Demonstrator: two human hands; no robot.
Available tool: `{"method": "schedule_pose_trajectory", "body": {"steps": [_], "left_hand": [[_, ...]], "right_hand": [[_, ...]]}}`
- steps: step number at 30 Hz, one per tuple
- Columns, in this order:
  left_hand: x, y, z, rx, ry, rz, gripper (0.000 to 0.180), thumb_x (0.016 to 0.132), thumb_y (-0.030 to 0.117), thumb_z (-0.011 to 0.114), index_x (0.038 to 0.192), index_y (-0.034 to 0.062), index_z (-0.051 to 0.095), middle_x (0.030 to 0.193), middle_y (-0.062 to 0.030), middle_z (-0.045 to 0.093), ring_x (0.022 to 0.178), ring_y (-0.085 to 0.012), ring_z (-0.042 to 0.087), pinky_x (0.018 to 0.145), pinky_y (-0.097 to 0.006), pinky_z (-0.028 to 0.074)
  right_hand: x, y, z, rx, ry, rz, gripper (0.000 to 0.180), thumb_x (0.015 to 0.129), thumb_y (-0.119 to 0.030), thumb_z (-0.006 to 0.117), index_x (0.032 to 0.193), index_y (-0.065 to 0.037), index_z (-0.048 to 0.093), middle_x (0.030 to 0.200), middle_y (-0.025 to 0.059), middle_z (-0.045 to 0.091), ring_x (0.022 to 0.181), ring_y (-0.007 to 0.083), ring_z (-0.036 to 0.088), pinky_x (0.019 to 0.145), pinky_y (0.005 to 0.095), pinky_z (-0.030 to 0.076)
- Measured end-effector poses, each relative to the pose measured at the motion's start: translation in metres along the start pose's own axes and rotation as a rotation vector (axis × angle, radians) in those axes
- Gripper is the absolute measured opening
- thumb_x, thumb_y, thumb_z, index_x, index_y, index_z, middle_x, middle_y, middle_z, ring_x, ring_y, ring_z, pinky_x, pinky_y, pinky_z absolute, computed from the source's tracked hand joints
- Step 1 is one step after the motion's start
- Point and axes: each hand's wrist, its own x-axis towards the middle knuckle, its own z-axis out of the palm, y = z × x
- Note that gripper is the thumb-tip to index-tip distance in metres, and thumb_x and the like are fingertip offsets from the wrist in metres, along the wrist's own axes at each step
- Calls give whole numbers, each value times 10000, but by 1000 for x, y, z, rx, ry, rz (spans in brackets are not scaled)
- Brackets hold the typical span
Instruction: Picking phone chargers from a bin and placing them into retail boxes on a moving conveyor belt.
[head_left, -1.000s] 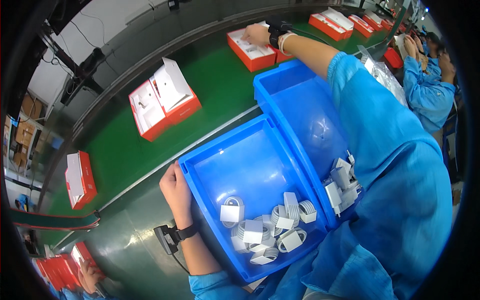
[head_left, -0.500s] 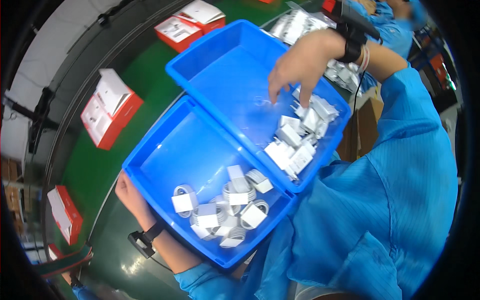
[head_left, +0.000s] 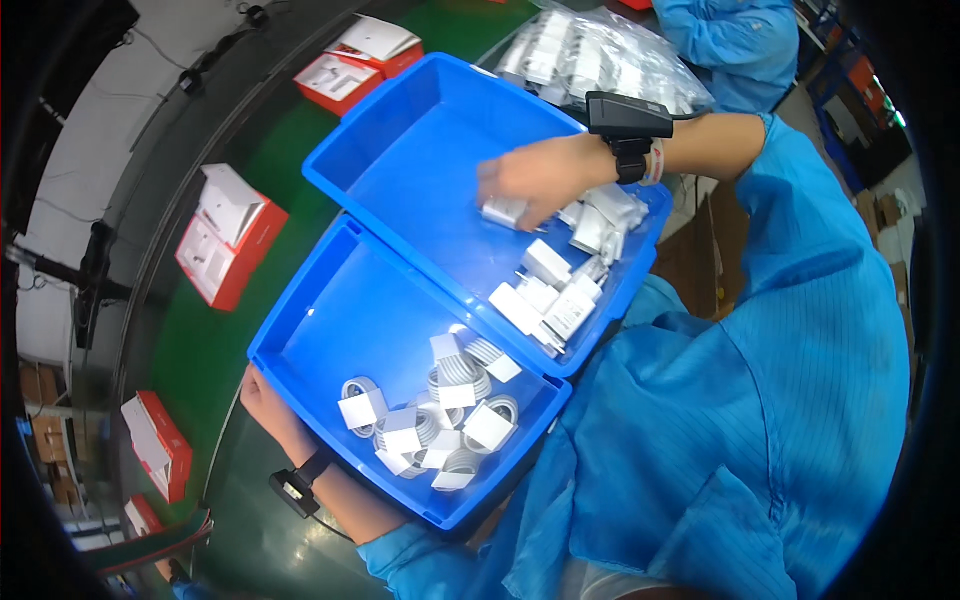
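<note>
My right hand, smeared by motion, is inside the far blue bin. A white charger plug is under its fingers, apparently gripped between thumb and fingers. Beside that hand, several more white charger plugs lie heaped at the bin's right end. My left hand is closed at the left corner of the near blue bin, its fingers partly hidden by the wall. Coiled white cables with white paper bands lie in the near bin.
Open red-and-white boxes stand along the green conveyor belt on the left. A clear bag of white items lies beyond the far bin. Another person's blue sleeve shows at the upper right.
My right hand has moved left from above the plug heap, with a charger plug now at its fingers. The bins appear slightly shifted left; my left hand stays at the near bin's corner.
</note>
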Motion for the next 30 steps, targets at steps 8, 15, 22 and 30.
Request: {"method": "schedule_pose_trajectory", "body": {"steps": [8, 15, 22, 30], "left_hand": [[2, 7, 7, 142, 74, 50, 388, 1000, 225, 496, 690, -3, 544, 613, 55, 463, 585, -45, 377, 511, -238, 317], [-4, -6, -7, 160, 141, 56, 371, 974, 230, 514, 772, -72, 594, 585, 15, 496, 577, -60, 398, 514, -273, 349], [3, 12, 10, 274, 146, 58, 395, 966, 271, 512, 718, -30, 573, 515, -78, 446, 503, -125, 394, 503, -325, 359], [-2, 11, -1, 326, 191, 26, 400, 961, 279, 518, 695, -19, 537, 524, -113, 440, 496, -166, 371, 511, -347, 352]], "right_hand": [[57, -31, -159, -87, 679, -68, 554, 734, -329, 760, 1142, 17, 618, 917, 170, 676, 849, 251, 678, 741, 354, 538], [275, -123, -228, -262, 663, -290, 611, 658, -380, 801, 1123, -12, 654, 1013, 176, 697, 948, 321, 670, 826, 396, 533], [429, -91, -167, -429, 712, -129, 470, 646, -319, 791, 998, -25, 692, 937, 210, 675, 918, 374, 662, 831, 457, 541], [433, -84, -167, -341, 618, -19, 401, 691, -232, 733, 1021, -9, 687, 954, 216, 686, 916, 364, 673, 810, 426, 554]]}}
